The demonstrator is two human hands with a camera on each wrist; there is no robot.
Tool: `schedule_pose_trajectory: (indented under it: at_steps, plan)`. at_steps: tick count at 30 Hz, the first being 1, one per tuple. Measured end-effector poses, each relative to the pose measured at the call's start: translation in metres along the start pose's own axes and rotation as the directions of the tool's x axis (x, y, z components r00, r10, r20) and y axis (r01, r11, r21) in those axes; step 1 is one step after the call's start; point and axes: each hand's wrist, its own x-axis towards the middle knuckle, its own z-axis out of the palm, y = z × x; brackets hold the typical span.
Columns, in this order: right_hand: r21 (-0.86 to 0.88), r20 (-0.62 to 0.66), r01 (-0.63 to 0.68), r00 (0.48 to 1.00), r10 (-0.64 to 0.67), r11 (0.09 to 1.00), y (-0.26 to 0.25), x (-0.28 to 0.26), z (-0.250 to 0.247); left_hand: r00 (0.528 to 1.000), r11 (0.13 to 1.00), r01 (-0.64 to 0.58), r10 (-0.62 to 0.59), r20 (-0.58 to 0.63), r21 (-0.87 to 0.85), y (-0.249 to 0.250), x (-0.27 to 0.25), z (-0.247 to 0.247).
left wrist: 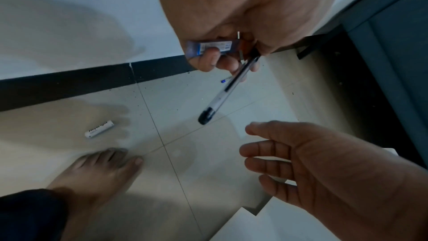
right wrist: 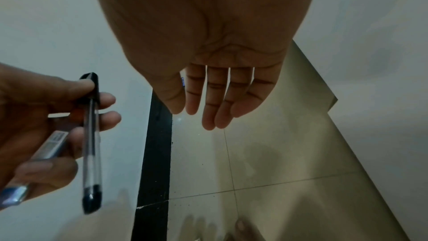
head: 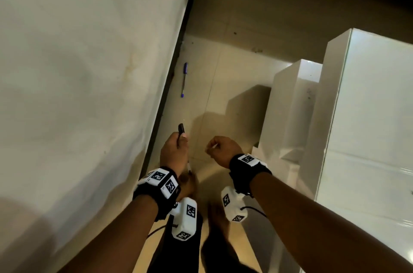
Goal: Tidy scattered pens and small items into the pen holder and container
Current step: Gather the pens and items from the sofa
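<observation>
My left hand (head: 181, 140) grips a clear pen with a black cap (left wrist: 228, 89) and a bluish tube-like item with a white label (left wrist: 209, 47), both held over the floor. My right hand (right wrist: 203, 113) hangs beside it with fingers relaxed, holding nothing. A blue pen (head: 184, 79) lies on the tiles ahead, close to the dark skirting. In the left wrist view a white battery (left wrist: 99, 129) lies on the floor near my bare foot (left wrist: 104, 168).
A white wall (head: 89, 71) with a dark skirting strip (head: 169, 84) runs along the left. White stepped furniture (head: 335, 116) stands on the right, leaving a narrow strip of tiled floor (head: 212, 67) between.
</observation>
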Motion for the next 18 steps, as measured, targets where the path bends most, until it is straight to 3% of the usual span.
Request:
schedule_pose_trajectory:
  at_steps: [5, 9, 13, 18]
  plan:
    - [-0.071, 0.016, 0.015, 1.0, -0.014, 0.997, -0.003, 0.048, -0.006, 1.0, 0.999, 0.027, -0.027, -0.002, -0.024, -0.002, 0.036, -0.003]
    - [-0.175, 0.063, 0.055, 0.997, -0.045, 0.983, -0.008, 0.121, 0.0, 0.999, 0.996, 0.024, -0.026, -0.023, -0.084, -0.015, 0.078, 0.009]
    - [-0.283, 0.05, 0.207, 0.978, -0.201, 0.936, -0.036, 0.194, 0.008, 0.996, 0.994, 0.065, -0.07, -0.049, -0.086, -0.033, 0.118, 0.028]
    - [-0.352, -0.087, 0.296, 0.934, -0.346, 0.888, -0.075, 0.263, 0.014, 0.994, 0.991, 0.083, -0.09, -0.066, -0.103, -0.044, 0.16, 0.044]
